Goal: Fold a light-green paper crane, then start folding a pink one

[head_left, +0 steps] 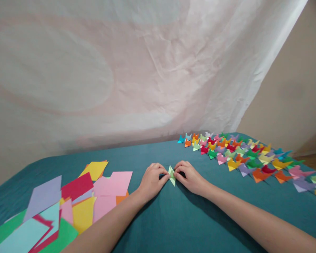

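Dozens of small folded paper figures (242, 154) in many colours are lying in rows across the right part of the worktop (173, 218), running from its far edge towards the near right corner. Loose flat paper sheets (68, 200) in pink, yellow, red, lilac, green and pale blue are overlapping in a heap on the left side. A creased white cloth (121, 70) is hanging behind the worktop and filling most of the background, with a beige wall (292, 88) showing to its right. Nothing is lying between the two forearms and the middle of the teal surface.

A small pale green paper piece (171, 174) is sitting in that middle stretch, well apart from both the heap and the rows. It is looking narrow and pointed, already folded, and standing slightly off the surface.

The left hand (151, 181) is pinching its left side with curled fingers, and the right hand (191, 179) is pinching its right side the same way. Both forearms are stretching forward and converging, wrists resting low on the cloth.
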Demonstrator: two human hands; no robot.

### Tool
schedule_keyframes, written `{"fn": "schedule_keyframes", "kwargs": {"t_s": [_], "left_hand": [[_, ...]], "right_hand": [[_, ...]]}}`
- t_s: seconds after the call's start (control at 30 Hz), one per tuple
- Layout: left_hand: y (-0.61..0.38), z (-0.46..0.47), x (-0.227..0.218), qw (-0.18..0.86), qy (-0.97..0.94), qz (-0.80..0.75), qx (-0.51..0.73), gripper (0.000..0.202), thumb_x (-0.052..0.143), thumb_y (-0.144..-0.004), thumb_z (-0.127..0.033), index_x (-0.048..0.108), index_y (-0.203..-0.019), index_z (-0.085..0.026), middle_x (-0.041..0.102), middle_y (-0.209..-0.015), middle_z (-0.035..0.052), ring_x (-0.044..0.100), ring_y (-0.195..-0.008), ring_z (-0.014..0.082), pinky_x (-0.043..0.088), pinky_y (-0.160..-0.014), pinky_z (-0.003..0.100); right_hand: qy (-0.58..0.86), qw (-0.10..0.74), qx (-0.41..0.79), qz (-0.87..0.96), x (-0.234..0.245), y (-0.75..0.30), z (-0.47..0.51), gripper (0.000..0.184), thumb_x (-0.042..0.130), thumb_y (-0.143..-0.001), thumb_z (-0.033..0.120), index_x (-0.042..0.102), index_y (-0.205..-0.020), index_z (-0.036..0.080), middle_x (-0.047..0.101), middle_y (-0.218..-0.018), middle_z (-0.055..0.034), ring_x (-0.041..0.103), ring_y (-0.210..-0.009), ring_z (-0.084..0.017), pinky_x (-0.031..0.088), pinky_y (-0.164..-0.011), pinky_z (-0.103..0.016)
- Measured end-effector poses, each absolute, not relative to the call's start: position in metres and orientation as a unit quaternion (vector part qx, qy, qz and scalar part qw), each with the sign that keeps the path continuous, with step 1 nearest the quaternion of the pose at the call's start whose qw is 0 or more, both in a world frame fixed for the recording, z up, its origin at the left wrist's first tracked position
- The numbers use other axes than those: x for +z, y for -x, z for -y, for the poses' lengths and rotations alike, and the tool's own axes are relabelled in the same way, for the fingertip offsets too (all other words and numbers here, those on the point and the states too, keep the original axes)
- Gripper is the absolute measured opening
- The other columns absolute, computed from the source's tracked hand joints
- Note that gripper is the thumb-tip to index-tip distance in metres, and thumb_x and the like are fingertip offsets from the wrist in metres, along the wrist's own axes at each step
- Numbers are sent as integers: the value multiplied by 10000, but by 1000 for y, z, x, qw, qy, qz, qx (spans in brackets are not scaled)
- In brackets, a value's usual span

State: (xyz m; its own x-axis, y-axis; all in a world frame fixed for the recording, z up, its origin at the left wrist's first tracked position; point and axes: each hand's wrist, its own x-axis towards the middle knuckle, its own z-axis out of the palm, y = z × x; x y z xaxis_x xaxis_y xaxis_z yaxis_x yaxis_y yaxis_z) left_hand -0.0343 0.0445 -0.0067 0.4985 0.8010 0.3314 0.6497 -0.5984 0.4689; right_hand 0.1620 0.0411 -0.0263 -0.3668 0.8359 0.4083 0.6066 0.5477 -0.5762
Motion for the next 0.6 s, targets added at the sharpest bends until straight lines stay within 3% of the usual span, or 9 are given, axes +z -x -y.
{"fn": "schedule_keyframes", "kwargs": {"t_s": [0.37, 0.6], "left_hand": [[35, -41, -5, 99, -867, -413, 260, 147, 533, -873, -287, 652, -888, -203, 607, -896, 34, 534, -877, 183, 419, -806, 331], [34, -17, 7, -5, -919, -341, 197, 245, 452, -914, -240, 558, -1131, -197, 583, -1129, 68, 451, -1153, 220, 353, -977, 389]], "right_hand": [[455, 340, 124, 814, -32, -162, -44, 105, 549, -844, 192, 585, -745, 185, 584, -880, -44, 527, -838, -176, 409, -773, -334], [468, 326, 118, 813, -32, -162, -43, 93, 552, -839, 187, 570, -748, 182, 579, -867, -41, 523, -844, -177, 401, -773, -327]]}}
